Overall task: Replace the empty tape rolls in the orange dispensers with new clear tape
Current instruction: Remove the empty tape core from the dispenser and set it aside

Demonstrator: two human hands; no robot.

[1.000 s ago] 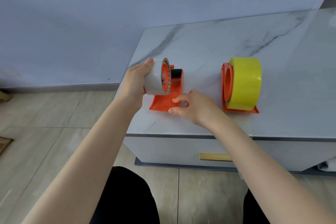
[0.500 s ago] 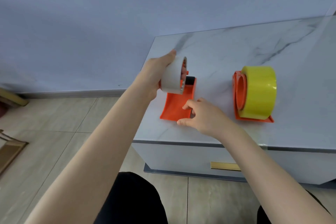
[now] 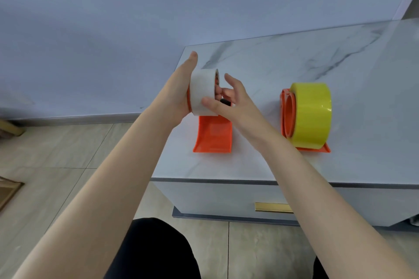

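Note:
My left hand (image 3: 178,97) holds a whitish tape roll (image 3: 201,90) on its side, lifted above the table. An orange hub edge shows at the roll's left rim, against my palm. My right hand (image 3: 237,107) has its thumb on the roll's outer face and its fingers curled at the roll's open right side. Just below lies the orange dispenser base (image 3: 214,136), a curved plate with a black part at its far end. To the right stands a second orange dispenser (image 3: 287,115) carrying a full yellow tape roll (image 3: 314,113).
Both dispensers rest on a white marble-look cabinet top (image 3: 294,61) whose left edge runs close to my left hand. A drawer front with a gold handle (image 3: 273,207) sits below. Tiled floor and a pale wall lie to the left.
My right hand left the dispenser base and rose to the roll, taking hold of its right side. My left hand lifted the roll slightly higher above the base.

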